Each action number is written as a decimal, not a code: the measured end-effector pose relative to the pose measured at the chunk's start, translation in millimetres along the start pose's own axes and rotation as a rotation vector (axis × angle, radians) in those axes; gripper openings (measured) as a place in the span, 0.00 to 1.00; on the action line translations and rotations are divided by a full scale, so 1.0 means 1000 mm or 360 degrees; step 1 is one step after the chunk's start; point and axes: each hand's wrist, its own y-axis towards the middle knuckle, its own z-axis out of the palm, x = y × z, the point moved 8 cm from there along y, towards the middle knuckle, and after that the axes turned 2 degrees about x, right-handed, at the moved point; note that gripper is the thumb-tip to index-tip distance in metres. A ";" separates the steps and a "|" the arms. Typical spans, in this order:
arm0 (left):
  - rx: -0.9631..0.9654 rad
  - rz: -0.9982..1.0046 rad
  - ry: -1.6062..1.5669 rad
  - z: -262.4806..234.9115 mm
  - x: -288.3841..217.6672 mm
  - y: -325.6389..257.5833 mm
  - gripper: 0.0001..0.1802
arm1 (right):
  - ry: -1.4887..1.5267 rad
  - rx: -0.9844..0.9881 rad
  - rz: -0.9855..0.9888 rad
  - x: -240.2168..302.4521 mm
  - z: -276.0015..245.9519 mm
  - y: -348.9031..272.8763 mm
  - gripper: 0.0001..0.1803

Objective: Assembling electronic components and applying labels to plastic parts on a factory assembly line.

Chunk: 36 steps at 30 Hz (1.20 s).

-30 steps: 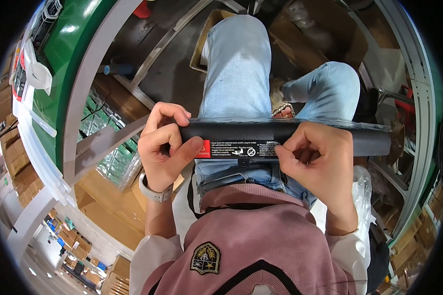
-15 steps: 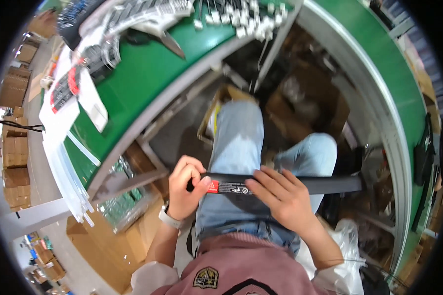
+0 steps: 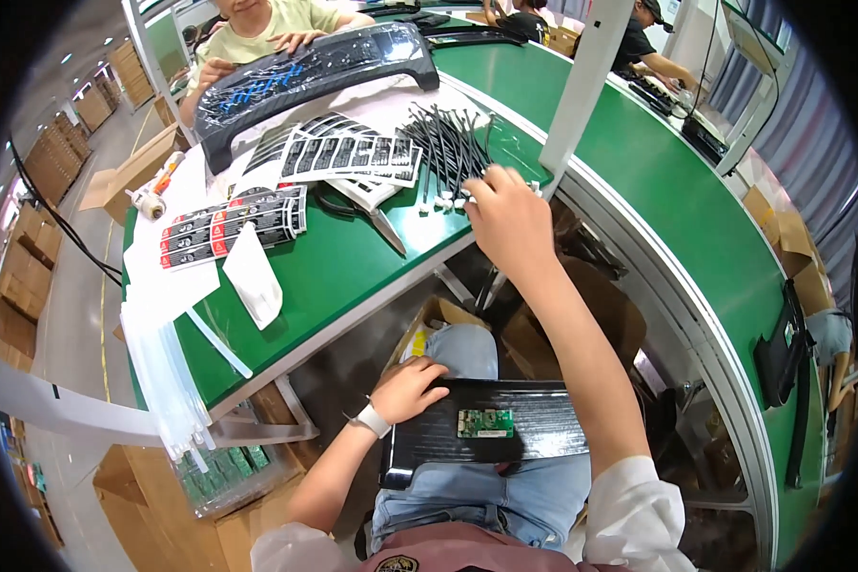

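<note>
A long black panel (image 3: 534,434) lies across my lap with a small green circuit board (image 3: 484,422) on its upper face. My left hand (image 3: 410,386) grips the panel's left end, thumb and fingers over its far edge. My right hand (image 3: 507,217) is stretched up to the green table (image 3: 353,272), its fingertips on the white ends of a pile of thin black rods (image 3: 448,148). Whether it has taken hold of a rod is hidden by the fingers.
Sheets of black and red labels (image 3: 229,224), scissors (image 3: 377,224), a white bag (image 3: 253,276) and clear plastic strips (image 3: 167,377) lie on the table. A person opposite holds a long black wrapped part (image 3: 315,67). A white post (image 3: 582,86) stands beside my right hand. Cardboard boxes (image 3: 248,515) sit under the table.
My right hand has let go of the panel and reached up to the rods on the table. The panel now rests flat on my lap, held by my left hand alone.
</note>
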 end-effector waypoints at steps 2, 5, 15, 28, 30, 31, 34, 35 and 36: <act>-0.0094 0.0001 0.0097 -0.015 -0.011 0.002 0.16 | -0.0339 0.0163 0.0100 -0.016 0.030 0.023 0.06; -0.0286 0.0021 -0.0012 -0.040 -0.018 -0.004 0.13 | -0.0540 0.0311 0.0225 -0.034 0.062 0.038 0.06; -0.0593 0.0039 -0.0844 -0.102 -0.044 0.020 0.06 | -0.0263 -0.0136 0.0830 -0.093 -0.024 0.058 0.14; -0.0606 -0.0121 -0.2294 -0.118 -0.094 0.093 0.21 | 0.0181 0.0195 -0.0127 0.090 -0.119 -0.197 0.10; -0.0569 -0.0227 -0.2125 -0.102 -0.107 0.082 0.19 | 0.0493 0.0572 0.0001 0.085 -0.109 -0.213 0.11; -0.0453 -0.0156 -0.2004 -0.097 -0.113 0.076 0.19 | 0.0502 0.0578 0.0042 0.079 -0.112 -0.213 0.11; 0.0103 -0.0046 -0.1388 -0.085 -0.141 0.056 0.18 | 0.1369 0.0504 0.0652 0.038 -0.112 -0.209 0.11; 0.0129 -0.0068 -0.1388 -0.079 -0.145 0.050 0.18 | 0.1470 0.0371 0.0717 0.028 -0.119 -0.200 0.11; 0.0023 0.0165 -0.0920 -0.083 -0.158 0.043 0.16 | 0.1589 0.0398 0.0851 0.021 -0.121 -0.194 0.10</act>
